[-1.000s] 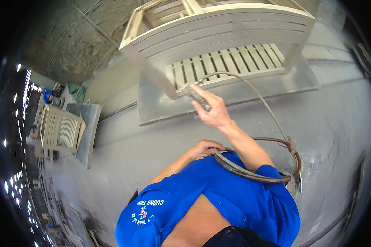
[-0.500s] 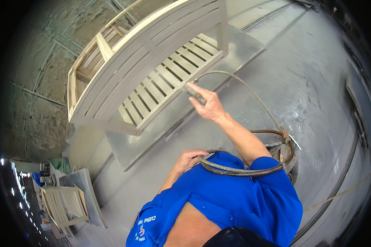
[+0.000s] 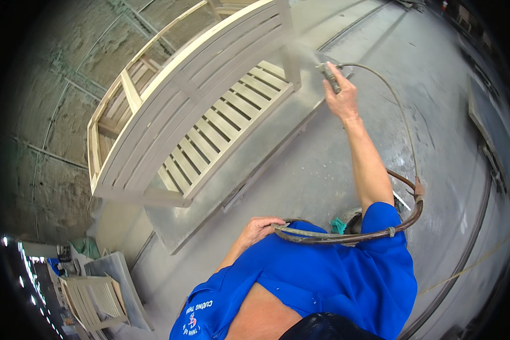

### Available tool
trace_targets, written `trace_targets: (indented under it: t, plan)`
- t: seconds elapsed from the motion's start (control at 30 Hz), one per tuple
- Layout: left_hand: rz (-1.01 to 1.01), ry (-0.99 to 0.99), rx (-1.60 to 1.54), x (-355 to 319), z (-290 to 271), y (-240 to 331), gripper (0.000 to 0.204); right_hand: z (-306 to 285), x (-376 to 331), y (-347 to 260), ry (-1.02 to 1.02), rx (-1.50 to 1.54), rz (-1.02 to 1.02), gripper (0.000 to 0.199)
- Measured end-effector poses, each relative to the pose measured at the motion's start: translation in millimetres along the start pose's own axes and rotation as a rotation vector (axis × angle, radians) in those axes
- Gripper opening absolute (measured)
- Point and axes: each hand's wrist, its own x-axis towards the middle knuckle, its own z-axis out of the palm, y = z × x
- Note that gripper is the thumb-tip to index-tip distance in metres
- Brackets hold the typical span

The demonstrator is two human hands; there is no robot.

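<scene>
In my right hand is a spray gun, held out past the right end of a wooden bench. A faint mist shows at the gun's tip, near the bench's end post. From the gun a thin hose arcs down to the right and joins thicker brown hose. My left hand is closed around a loop of hose in front of my body. The bench has a slatted seat and a curved slatted back, greyish on the near face and paler along the top edge. It stands on a flat grey board.
A second slatted bench stands on another board at lower left. Behind the main bench is a rough, stained wall. A dark round container with a green cloth sits beside my right side. Another panel is at far right.
My right hand has swung right and away from me with the spray gun, from the seat's front edge to past the bench's right end. The hose followed; my left hand still holds its loop.
</scene>
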Motion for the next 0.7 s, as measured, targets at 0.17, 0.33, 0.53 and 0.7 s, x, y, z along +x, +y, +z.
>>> trace_targets:
  t: [0.17, 0.33, 0.53, 0.7]
  plan:
    - [-0.023, 0.019, -0.055, -9, -4, -3, 0.023, 0, 1, -16, 0.025, 0.03, -0.125, 0.052]
    - [0.099, 0.034, 0.234, -23, -12, -11, 0.024, 8, -27, -70, -0.132, 0.167, -0.184, 0.054]
    - [0.085, 0.029, 0.383, -46, -22, -12, 0.025, 37, -96, -145, -0.395, 0.36, -0.16, 0.054]
    - [0.056, 0.08, 0.21, -74, -23, -17, 0.024, 68, -163, -212, -0.566, 0.625, -0.149, 0.054]
